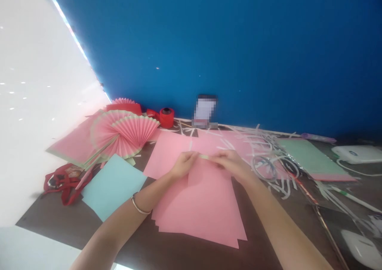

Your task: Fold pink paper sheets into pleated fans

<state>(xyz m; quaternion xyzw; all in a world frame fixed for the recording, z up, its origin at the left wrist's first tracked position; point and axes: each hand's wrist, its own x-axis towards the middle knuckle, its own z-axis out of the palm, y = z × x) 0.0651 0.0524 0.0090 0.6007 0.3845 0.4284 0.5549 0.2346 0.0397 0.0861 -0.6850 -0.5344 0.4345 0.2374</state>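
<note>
Over a loose stack of pink paper sheets (199, 210), my two hands meet near the middle of the view. My left hand (183, 164) is closed in a pinch on one end of a small pale green paper strip (204, 157). The fingers of my right hand (231, 164) pinch the strip's other end. Its green face shows only in the short gap between my fingertips. A bracelet (139, 206) circles my left wrist. To the left lie a light blue sheet (115, 186) and pleated pink paper fans (135, 129) with green edging.
White paper offcuts (265, 142) lie tangled to the right, beside a green sheet (313, 156). A red tape roll (166, 118) and a phone (204, 110) stand by the blue wall (227, 43). Red straps (67, 186) lie left; a white device (358, 154) sits far right.
</note>
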